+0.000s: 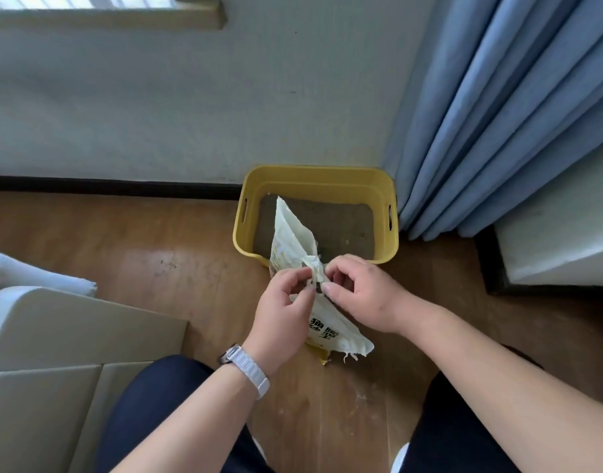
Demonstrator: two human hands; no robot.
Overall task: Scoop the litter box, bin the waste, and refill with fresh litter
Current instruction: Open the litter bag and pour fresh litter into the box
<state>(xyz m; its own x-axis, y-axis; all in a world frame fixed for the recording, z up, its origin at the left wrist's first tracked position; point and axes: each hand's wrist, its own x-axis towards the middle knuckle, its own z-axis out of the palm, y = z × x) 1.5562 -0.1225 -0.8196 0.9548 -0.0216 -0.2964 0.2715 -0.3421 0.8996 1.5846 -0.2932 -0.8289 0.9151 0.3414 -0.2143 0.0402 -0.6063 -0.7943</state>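
Note:
A yellow litter box stands on the wood floor against the wall, with grey-brown litter spread over its bottom. In front of it a white and yellow litter bag hangs flat and crumpled, its far end over the box's near rim. My left hand and my right hand both pinch a folded edge at the bag's middle, fingertips almost touching. The bag's printed lower end has a frayed corner near the floor. No scoop or bin is in view.
Blue curtains hang right of the box, touching its right side. A white unit with a dark base sits at the right. Pale cardboard panels lie at the left. My knees in dark trousers fill the bottom edge.

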